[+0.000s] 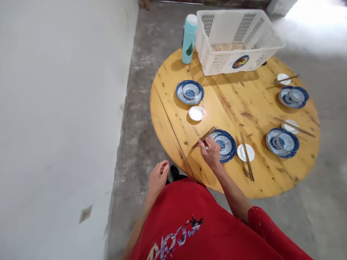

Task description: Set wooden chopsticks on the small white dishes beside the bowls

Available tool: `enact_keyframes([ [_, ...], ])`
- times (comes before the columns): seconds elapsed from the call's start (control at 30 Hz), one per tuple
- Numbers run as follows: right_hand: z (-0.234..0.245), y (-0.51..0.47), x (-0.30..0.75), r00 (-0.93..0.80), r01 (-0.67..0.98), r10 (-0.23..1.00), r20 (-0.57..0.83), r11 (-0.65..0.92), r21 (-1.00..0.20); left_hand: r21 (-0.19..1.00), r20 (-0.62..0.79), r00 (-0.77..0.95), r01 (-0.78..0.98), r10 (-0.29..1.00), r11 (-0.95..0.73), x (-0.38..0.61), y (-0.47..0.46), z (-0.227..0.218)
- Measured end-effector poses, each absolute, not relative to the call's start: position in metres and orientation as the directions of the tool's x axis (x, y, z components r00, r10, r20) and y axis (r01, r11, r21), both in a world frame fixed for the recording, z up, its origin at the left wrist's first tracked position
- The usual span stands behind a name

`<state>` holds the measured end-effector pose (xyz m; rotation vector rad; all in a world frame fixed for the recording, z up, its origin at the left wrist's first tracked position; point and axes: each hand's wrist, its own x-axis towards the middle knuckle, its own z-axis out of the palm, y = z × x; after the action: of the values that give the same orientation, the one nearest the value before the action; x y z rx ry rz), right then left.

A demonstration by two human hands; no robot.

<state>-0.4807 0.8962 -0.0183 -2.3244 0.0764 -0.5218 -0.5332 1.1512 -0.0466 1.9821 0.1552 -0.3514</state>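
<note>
My right hand is closed on a pair of wooden chopsticks, holding them above the table beside a blue-and-white plate. The hand hides part of that plate. My left hand hangs off the table's near left edge, fingers curled, with nothing visible in it. Right of the near plate, another pair of chopsticks rests across a small white dish. A second white dish sits farther up on the left, in front of a blue-rimmed plate with a glass bowl on it.
On the round wooden table, a white plastic crate and a light-blue flask stand at the back. Two blue-and-white settings, a nearer bowl and a farther bowl, are at right, with chopsticks and dishes. A white wall rises at left.
</note>
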Motion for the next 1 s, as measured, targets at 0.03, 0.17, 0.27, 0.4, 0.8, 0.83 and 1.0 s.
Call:
enact_keyframes([
  [0.03, -0.016, 0.898, -0.478, 0.917, 0.056, -0.249, 0.311, -0.691, -0.72, 0.87, -0.281, 0.954, 0.208, -0.104, -0.447, -0.521, 1.146, -0.044],
  [0.17, -0.008, 0.907, -0.46, 0.903, -0.155, -0.428, -0.038, -0.242, -0.958, 0.867, -0.145, 0.956, -0.001, -0.254, -0.498, -0.473, 1.124, -0.038],
  [0.27, -0.014, 0.916, -0.437, 0.841, -0.229, -0.445, -0.307, 0.221, -0.948, 0.878, -0.113, 0.92, -0.084, -0.375, -0.471, -0.439, 1.113, -0.036],
  [0.4, -0.029, 0.92, -0.399, 0.753, -0.194, -0.505, -0.423, 0.443, -0.875, 0.931, -0.26, 0.815, 0.07, -0.517, -0.358, -0.394, 1.11, -0.039],
  [0.8, -0.057, 0.91, -0.299, 0.568, -0.282, -0.585, -0.578, 0.521, -0.805, 0.85, -0.511, 0.569, 0.448, -0.645, -0.278, -0.273, 1.114, -0.059],
  [0.83, -0.059, 0.912, -0.296, 0.556, -0.292, -0.595, -0.58, 0.513, -0.807, 0.847, -0.518, 0.565, 0.447, -0.642, -0.289, -0.269, 1.113, -0.062],
  [1.0, -0.062, 0.913, -0.287, 0.518, -0.331, -0.622, -0.587, 0.488, -0.808, 0.832, -0.54, 0.532, 0.455, -0.653, -0.317, -0.26, 1.11, -0.072],
])
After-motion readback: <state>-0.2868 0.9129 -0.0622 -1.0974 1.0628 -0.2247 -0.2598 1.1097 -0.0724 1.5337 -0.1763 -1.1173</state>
